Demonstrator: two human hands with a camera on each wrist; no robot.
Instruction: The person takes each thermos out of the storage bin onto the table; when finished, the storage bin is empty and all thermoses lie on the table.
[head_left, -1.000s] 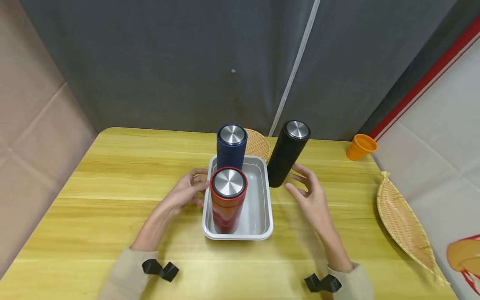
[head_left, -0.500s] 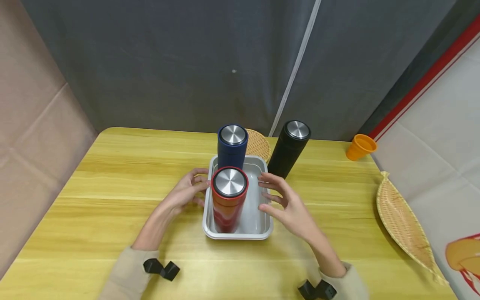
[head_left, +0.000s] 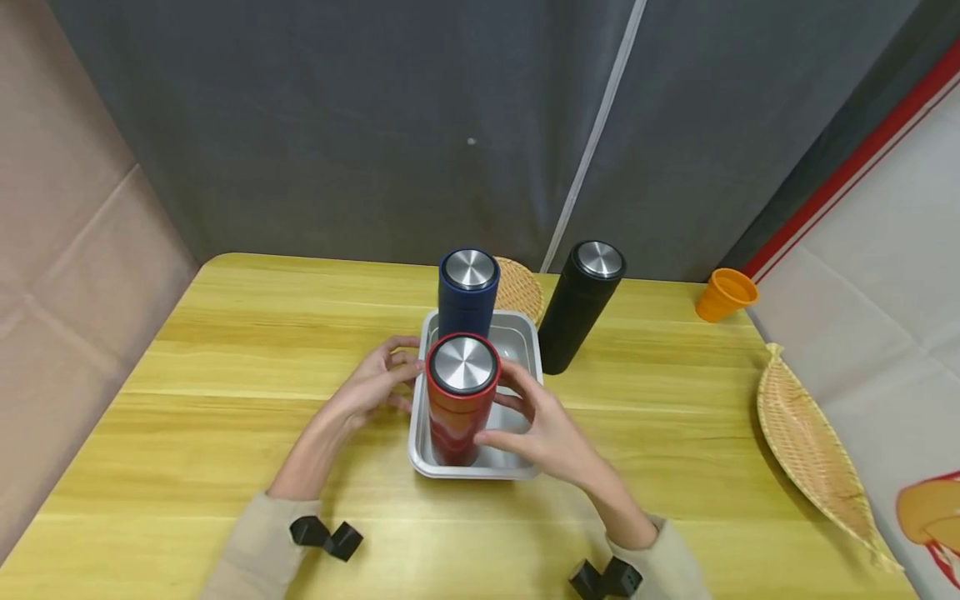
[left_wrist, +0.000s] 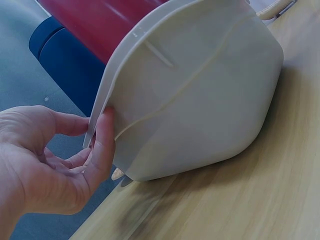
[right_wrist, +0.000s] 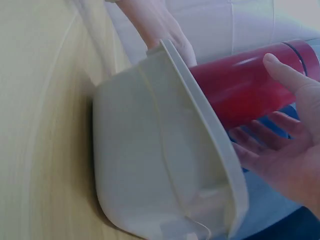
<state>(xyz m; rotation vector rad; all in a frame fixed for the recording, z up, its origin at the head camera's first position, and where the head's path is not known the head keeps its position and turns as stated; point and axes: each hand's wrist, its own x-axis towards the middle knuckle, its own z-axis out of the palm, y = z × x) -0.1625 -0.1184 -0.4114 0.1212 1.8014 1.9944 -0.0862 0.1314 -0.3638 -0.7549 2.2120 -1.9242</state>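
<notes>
A red thermos flask [head_left: 462, 408] stands upright in a light grey rectangular tub [head_left: 474, 472]. Behind it in the same tub is a dark blue thermos flask [head_left: 467, 308]. My left hand [head_left: 375, 379] pinches the tub's left rim; in the left wrist view the thumb is inside and the fingers [left_wrist: 104, 142] lie along the outer wall. My right hand [head_left: 540, 425] reaches over the tub's right side, its fingers spread round the red flask. In the right wrist view the thumb [right_wrist: 285, 72] overlaps the flask's upper body and the other fingers are beneath it, loosely bent.
A black thermos flask [head_left: 581, 308] stands on the wooden table [head_left: 225, 400], right of the tub. A round woven mat [head_left: 520, 290] lies behind the tub. At the right are an orange cup [head_left: 726, 294] and a long woven basket [head_left: 810, 442]. A grey curtain hangs behind.
My right hand has moved left from beside the black flask, over the tub, to the red flask. My left hand stays at the tub's rim.
</notes>
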